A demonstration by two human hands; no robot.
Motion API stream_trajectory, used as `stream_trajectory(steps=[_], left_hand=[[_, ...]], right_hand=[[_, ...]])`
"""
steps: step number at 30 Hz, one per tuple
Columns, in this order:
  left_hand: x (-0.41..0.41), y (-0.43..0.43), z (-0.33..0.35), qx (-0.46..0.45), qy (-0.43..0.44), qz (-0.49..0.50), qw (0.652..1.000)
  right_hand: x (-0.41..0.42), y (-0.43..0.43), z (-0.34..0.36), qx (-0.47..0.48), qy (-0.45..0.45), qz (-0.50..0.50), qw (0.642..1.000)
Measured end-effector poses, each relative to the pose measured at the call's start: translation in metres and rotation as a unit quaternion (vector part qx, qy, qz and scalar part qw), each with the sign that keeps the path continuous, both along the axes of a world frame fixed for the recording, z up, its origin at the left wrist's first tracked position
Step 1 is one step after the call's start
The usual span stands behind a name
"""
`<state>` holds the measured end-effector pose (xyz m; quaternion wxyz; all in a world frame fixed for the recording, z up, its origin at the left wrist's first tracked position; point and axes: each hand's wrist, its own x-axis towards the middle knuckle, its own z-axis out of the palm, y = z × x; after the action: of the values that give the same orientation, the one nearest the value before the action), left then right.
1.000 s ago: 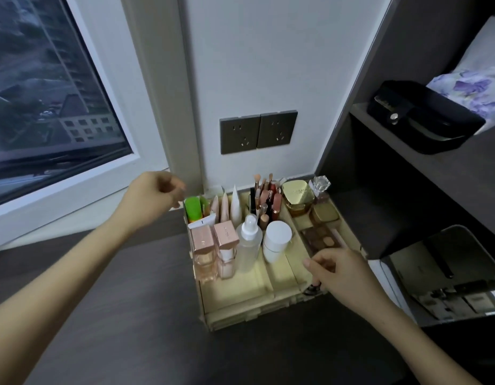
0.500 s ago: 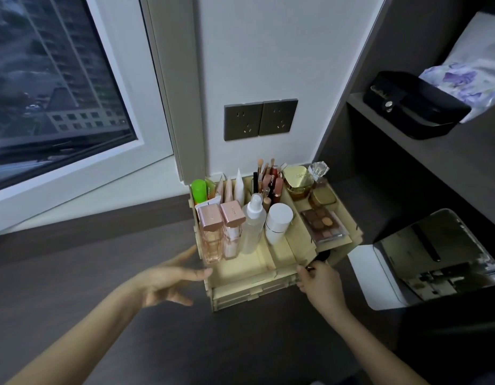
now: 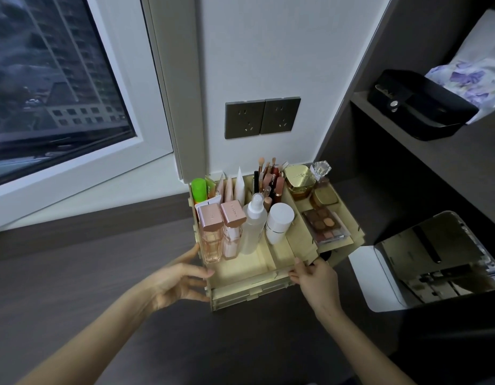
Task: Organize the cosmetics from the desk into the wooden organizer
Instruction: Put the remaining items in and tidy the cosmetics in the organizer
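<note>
The wooden organizer (image 3: pixel 249 297) stands on the dark desk against the wall, with drawers at its front. It holds two pink bottles (image 3: pixel 211 234), a clear spray bottle (image 3: pixel 253 226), a white jar (image 3: pixel 278 225), a green tube (image 3: pixel 199 188), brushes and lip sticks (image 3: pixel 268 176), a gold jar (image 3: pixel 299 180) and an eyeshadow palette (image 3: pixel 324 225). My left hand (image 3: pixel 179 282) touches the organizer's front left side with straight fingers. My right hand (image 3: pixel 316 282) grips the front right corner, thumb on the top edge. A small dark item (image 3: pixel 325 256) shows just beyond its fingers.
A tilted mirror (image 3: pixel 441 259) on a white stand sits close to the organizer's right. A black case (image 3: pixel 418 104) and floral cloth (image 3: pixel 468 81) lie on the shelf above. Wall sockets (image 3: pixel 261 116) are behind; the window sill (image 3: pixel 101 195) runs along the left.
My left hand dropped from the organizer's back left to its front left side. My right hand moved from the palette shelf to the front right corner.
</note>
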<state>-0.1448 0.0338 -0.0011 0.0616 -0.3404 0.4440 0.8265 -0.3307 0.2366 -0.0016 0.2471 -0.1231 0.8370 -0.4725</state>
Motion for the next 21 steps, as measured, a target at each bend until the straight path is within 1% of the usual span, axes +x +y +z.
stream_trajectory(steps=[12, 17, 21], left_hand=[[-0.032, -0.013, -0.011, 0.008, -0.010, 0.039, 0.999], [-0.043, -0.020, -0.010, 0.003, -0.011, 0.044, 0.999], [-0.047, -0.023, -0.010, -0.004, -0.023, 0.040, 0.999]], right_hand=[[-0.040, -0.031, 0.002, 0.011, 0.006, -0.018, 1.000], [-0.051, -0.041, 0.004, -0.001, 0.003, -0.017, 1.000], [-0.056, -0.045, 0.003, 0.006, -0.002, -0.016, 1.000]])
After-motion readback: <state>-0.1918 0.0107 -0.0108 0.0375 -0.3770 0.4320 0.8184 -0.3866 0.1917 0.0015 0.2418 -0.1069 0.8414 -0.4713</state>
